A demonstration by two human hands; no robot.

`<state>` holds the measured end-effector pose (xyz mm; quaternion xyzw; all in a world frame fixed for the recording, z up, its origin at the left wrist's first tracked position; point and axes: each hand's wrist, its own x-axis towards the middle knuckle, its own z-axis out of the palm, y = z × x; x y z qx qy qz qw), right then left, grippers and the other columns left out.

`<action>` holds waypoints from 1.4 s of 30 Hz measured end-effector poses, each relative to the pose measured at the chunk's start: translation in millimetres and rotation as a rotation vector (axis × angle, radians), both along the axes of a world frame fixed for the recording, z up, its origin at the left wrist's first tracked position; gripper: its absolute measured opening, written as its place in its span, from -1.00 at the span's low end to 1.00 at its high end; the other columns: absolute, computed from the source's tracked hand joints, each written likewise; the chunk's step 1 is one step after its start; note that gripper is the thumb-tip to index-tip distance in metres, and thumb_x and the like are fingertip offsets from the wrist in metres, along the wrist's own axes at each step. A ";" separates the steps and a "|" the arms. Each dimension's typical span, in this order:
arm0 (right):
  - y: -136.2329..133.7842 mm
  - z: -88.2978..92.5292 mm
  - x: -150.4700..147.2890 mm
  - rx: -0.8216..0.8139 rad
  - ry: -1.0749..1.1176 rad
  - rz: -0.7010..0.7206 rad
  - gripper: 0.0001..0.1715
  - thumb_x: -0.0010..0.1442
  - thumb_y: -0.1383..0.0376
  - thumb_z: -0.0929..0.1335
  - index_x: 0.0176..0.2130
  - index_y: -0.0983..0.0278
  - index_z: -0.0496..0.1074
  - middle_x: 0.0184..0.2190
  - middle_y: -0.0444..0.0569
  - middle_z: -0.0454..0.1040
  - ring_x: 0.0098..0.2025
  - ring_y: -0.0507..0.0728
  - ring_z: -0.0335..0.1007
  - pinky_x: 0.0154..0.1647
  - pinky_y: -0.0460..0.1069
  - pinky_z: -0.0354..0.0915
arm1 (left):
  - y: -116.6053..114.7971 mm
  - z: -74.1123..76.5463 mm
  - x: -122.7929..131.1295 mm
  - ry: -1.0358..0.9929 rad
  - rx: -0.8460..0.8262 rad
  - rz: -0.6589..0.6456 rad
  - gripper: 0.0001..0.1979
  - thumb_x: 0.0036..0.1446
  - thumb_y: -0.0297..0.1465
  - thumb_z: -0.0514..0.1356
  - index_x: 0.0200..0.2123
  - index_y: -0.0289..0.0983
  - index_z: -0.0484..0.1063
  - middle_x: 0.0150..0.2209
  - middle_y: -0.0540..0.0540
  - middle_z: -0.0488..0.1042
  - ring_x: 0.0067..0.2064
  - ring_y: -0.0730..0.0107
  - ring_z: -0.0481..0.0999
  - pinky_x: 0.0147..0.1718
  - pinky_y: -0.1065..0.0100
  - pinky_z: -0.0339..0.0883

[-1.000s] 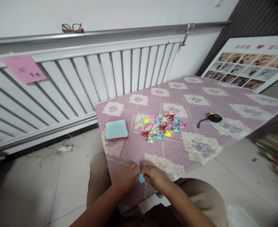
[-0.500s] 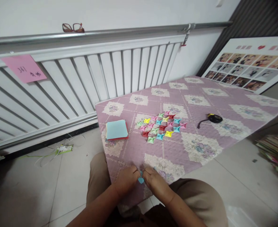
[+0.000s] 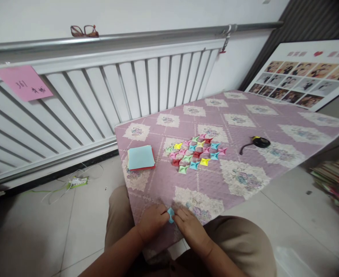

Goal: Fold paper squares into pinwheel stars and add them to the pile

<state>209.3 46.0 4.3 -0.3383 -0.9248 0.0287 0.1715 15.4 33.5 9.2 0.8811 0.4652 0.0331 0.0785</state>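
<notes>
My left hand (image 3: 153,223) and my right hand (image 3: 190,227) meet at the near edge of the pink quilted table (image 3: 244,127). Both pinch a small folded blue paper piece (image 3: 171,214) between their fingertips. Farther up the table lies a cluster of several small folded paper pieces (image 3: 196,154) in pink, yellow, green, blue and red. To its left sits a stack of square paper sheets (image 3: 141,158), light blue on top and red underneath.
A black tape measure (image 3: 258,142) lies right of the cluster. A white radiator (image 3: 106,92) with a pink note (image 3: 23,82) stands behind, glasses (image 3: 84,30) on its pipe. A photo board (image 3: 302,73) leans at the right. Cables (image 3: 74,181) lie on the floor.
My hands have kept working the blue paper piece at the table's near edge, shifting slightly up; the piece now stands between my fingertips. The view has tilted a little.
</notes>
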 end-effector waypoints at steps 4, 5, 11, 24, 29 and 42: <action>-3.0 -3.3 0.4 0.017 0.013 -0.012 -0.80 0.31 0.38 0.21 -0.30 0.25 0.40 -0.41 -0.10 0.39 -0.32 0.09 0.29 -0.26 -0.01 0.25 | -2.2 -8.0 -2.1 -0.012 0.014 -0.003 -0.86 0.27 -0.43 0.07 -0.31 -0.24 0.41 -0.30 -0.05 0.42 -0.32 0.35 0.36 -0.39 0.38 0.20; -3.5 -3.4 0.4 0.018 0.017 -0.016 -0.80 0.31 0.38 0.22 -0.30 0.25 0.40 -0.41 -0.10 0.39 -0.32 0.09 0.30 -0.26 -0.01 0.25 | -3.0 -9.2 -2.7 -0.014 0.016 -0.004 -0.86 0.27 -0.43 0.07 -0.31 -0.24 0.41 -0.29 -0.05 0.42 -0.32 0.35 0.37 -0.38 0.38 0.20; -7.2 0.8 1.1 -0.032 -0.004 -0.043 -0.82 0.26 0.42 0.26 -0.21 0.23 0.43 -0.34 -0.08 0.45 -0.25 0.11 0.34 -0.19 0.00 0.29 | -7.5 -6.7 -5.0 -0.021 0.020 -0.009 -0.86 0.28 -0.44 0.06 -0.26 -0.23 0.41 -0.25 -0.05 0.43 -0.25 0.32 0.38 -0.32 0.36 0.24; -26.6 -18.8 9.0 0.054 0.071 -0.161 -0.62 0.27 0.42 0.20 0.05 0.22 0.37 -0.06 0.00 0.48 0.03 0.17 0.33 0.10 0.11 0.20 | -23.0 13.2 0.7 0.085 -0.033 -0.017 -0.67 0.31 -0.39 0.02 0.13 -0.22 0.23 -0.07 -0.18 0.37 -0.16 0.21 0.38 -0.25 0.23 0.32; -37.0 -20.9 5.7 0.124 0.049 -0.227 -0.60 0.26 0.43 0.17 0.04 0.25 0.37 -0.06 0.04 0.48 0.03 0.17 0.33 0.08 0.12 0.17 | -25.6 14.5 3.6 0.108 -0.046 0.015 -0.66 0.30 -0.37 0.03 0.13 -0.21 0.22 -0.07 -0.17 0.37 -0.17 0.20 0.39 -0.26 0.23 0.31; -40.7 -3.1 0.7 -0.103 0.030 -0.345 -0.59 0.19 0.39 0.27 0.03 0.11 0.35 -0.02 -0.04 0.48 0.05 0.24 0.31 0.09 0.21 0.03 | -24.4 16.9 6.7 0.127 -0.084 0.012 -0.65 0.28 -0.38 0.03 0.13 -0.24 0.22 -0.07 -0.19 0.37 -0.18 0.20 0.40 -0.24 0.23 0.26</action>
